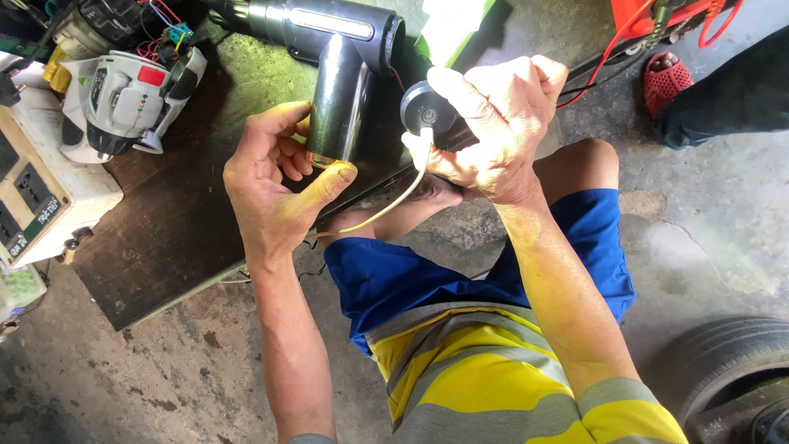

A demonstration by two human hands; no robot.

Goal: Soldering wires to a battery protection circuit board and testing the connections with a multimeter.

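A black pistol-shaped handheld device [341, 74] lies at the edge of a dark low table [164, 222]. My left hand [275, 185] cups the lower end of its handle, thumb pressed against the base. My right hand [493, 123] wraps around the device's round rear end cap [423, 107], where a white cable [394, 201] is plugged in and hangs down toward my knee. My legs in blue shorts are below the hands.
A white and black power tool [123, 99] and a cream electrical box [33, 197] sit at the table's left. A red sandal [664, 78] and another person's dark trouser leg [731, 94] are at top right. A tyre [731, 370] lies bottom right.
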